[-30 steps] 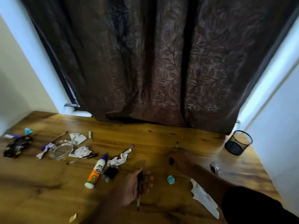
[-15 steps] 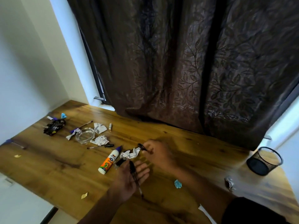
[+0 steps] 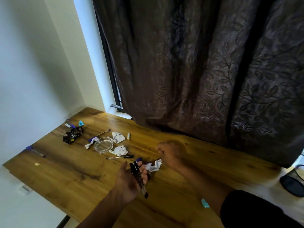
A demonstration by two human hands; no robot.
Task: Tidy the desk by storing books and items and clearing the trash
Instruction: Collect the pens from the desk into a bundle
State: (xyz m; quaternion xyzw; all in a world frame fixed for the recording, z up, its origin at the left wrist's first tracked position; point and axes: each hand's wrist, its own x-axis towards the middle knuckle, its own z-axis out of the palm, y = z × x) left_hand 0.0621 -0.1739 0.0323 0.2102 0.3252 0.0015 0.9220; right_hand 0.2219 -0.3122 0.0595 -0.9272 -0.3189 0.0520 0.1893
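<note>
While the left hand grips slim black plastic pens over the wooden desk, the right hand hovers curled — whether it holds anything, I cannot tell — beside a crumpled white paper ball, probably light, soft, pinchable anywhere.

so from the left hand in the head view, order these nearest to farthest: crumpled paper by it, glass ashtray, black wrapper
Measured from the left hand, which holds pens:
1. Crumpled paper, just right of its fingers.
2. Glass ashtray, farther back and to the left.
3. Black wrapper, farthest, near the desk's far left corner.
</note>
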